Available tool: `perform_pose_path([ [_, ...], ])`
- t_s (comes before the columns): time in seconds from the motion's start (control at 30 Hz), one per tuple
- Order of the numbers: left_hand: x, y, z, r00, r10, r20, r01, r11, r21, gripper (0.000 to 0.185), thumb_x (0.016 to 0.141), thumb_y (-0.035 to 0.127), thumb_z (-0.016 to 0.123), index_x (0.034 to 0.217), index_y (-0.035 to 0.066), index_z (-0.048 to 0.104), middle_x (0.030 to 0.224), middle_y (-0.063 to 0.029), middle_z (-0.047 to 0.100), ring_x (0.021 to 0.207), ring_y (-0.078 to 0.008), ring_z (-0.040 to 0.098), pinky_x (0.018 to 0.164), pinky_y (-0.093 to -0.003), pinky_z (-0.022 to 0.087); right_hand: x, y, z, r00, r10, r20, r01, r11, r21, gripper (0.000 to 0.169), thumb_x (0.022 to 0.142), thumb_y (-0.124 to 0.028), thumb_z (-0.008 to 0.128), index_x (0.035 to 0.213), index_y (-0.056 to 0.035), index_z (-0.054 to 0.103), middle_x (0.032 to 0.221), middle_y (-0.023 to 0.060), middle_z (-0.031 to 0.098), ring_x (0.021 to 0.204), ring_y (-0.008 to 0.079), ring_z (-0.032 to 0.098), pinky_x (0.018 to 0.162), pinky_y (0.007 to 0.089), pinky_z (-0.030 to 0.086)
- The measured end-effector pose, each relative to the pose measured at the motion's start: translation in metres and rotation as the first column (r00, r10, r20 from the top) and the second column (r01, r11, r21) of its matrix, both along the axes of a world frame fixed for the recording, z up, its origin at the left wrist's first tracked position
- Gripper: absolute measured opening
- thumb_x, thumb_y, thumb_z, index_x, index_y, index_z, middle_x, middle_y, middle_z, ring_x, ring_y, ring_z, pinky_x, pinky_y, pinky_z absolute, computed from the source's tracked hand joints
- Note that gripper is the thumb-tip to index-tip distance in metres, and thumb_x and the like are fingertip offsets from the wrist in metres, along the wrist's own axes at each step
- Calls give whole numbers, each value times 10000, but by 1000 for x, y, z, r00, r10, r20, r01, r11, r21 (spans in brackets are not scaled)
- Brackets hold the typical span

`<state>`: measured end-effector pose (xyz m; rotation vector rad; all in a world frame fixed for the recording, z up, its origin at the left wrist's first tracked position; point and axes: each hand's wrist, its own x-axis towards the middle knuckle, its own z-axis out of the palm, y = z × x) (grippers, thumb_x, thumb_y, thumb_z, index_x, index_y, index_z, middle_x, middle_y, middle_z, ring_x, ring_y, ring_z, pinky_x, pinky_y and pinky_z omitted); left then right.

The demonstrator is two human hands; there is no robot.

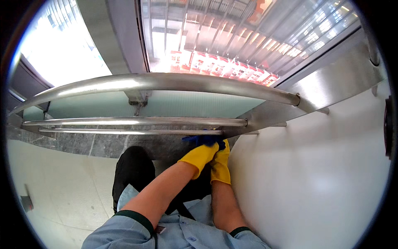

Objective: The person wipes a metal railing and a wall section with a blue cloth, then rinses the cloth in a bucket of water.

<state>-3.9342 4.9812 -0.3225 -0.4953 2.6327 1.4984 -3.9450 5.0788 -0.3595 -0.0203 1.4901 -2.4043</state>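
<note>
Yellow rubber gloves cover both of my hands, low down at the right end of the metal railing. My left hand [203, 152] reaches across to a dark blue cloth [203, 140] at the lowest rail [130, 132]. Close against it on the right is my right hand [221, 158], with dark blue material also showing at its fingers. The fingers of both hands are largely hidden, so their hold on the cloth cannot be made out. Above them run the middle rail [133, 121] and the thick curved top rail [174, 81], both of brushed metal.
A flat metal post [264, 115] carries the rails' right ends. Behind the rails stand a frosted glass panel [192, 104] and a window [217, 34]. A grey stone ledge [105, 140] lies below. A smooth white wall [304, 174] curves close on the right; pale floor [62, 180] spreads left.
</note>
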Motion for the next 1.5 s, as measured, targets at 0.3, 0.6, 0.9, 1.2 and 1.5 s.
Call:
perform_pose_path([
  [0.3,21,-2,9,996,14,-93,-21,997,-70,412,982,356,498,1258,98,662,1214,-235,663,1220,-417,571,1068,-445,423,16,-15,74,999,-15,34,16,1000,-23,383,991,-230,645,1320,-39,602,1150,79,667,978,198,641,863,345,525],
  [0.6,-9,-26,14,947,-198,251,255,942,-220,405,928,312,599,1287,129,644,1260,-193,659,1190,-395,596,1006,-481,473,-2,-11,22,1000,5,-5,-3,943,332,433,986,-242,664,1360,-36,591,1225,82,657,1040,200,623,898,339,500],
  [0.9,34,-33,70,968,-131,215,167,973,-160,387,827,190,678,1197,76,680,1239,-189,672,1159,-400,615,978,-487,496,22,-8,22,906,66,418,81,943,-323,478,1058,-473,473,1332,-102,600,1222,81,674,1077,258,631,956,395,507],
  [1.2,66,-31,46,827,-539,-158,483,826,-291,338,858,236,675,1179,132,692,1218,-140,687,1128,-374,627,963,-474,497,49,62,46,879,122,461,-71,989,-127,402,974,-175,593,1335,3,580,1241,183,665,1075,311,668,905,421,567],
  [1.5,83,-102,83,943,-229,-240,237,971,5,358,939,241,632,1285,166,690,1140,-180,714,1054,-370,665,940,-474,517,20,16,10,916,-298,-270,391,816,425,385,983,-195,589,1301,21,596,1266,167,651,1111,295,641,975,403,519],
])
